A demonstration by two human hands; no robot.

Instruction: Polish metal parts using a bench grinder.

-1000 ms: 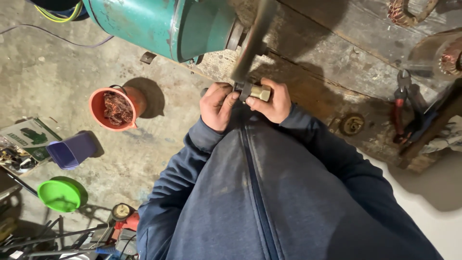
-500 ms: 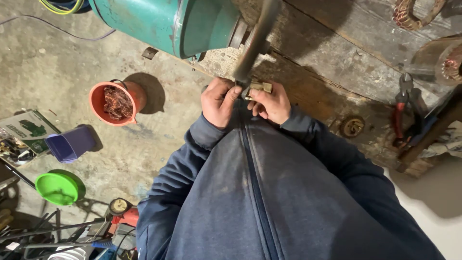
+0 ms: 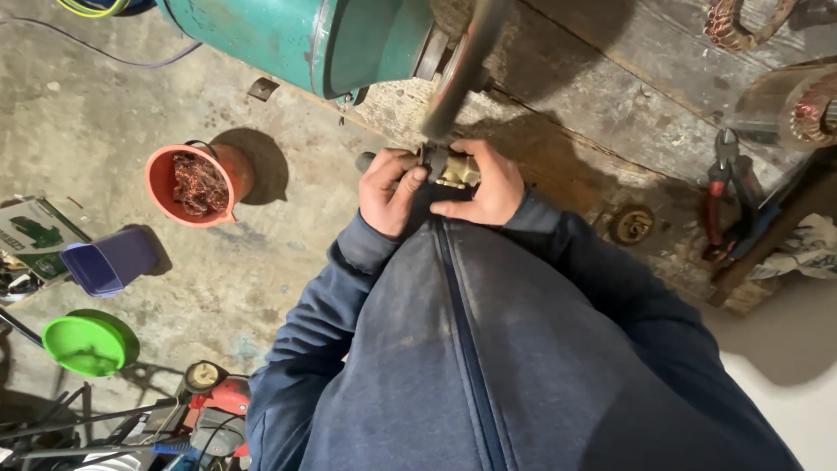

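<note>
You held a small brass-coloured metal part (image 3: 453,170) between both hands, right at the lower edge of the grinding wheel (image 3: 462,65). Your left hand (image 3: 390,190) was closed around the part's dark end, where a short dark stub (image 3: 364,161) stuck out past your knuckles on the side away from the wheel. Your right hand (image 3: 490,185) gripped the other end, fingers curled over the top and thumb tucked below. The part sat in the gap between your two hands, touching or just under the wheel's rim; the exact contact could not be made out.

The part looked yellowish and blocky, with a darker fitting at its left end, and most of it was hidden by your fingers.

The wheel was mounted on a teal motor housing (image 3: 296,39), which sat to the wheel's left. Below and left of the wheel, an orange bucket (image 3: 187,179) holding reddish wire scraps stood on the concrete floor, with a purple tub (image 3: 109,262) and a green bowl (image 3: 83,343) farther out the same way. To the wheel's right, red-handled pliers (image 3: 725,196) lay on the worn wooden bench (image 3: 628,105).
</note>
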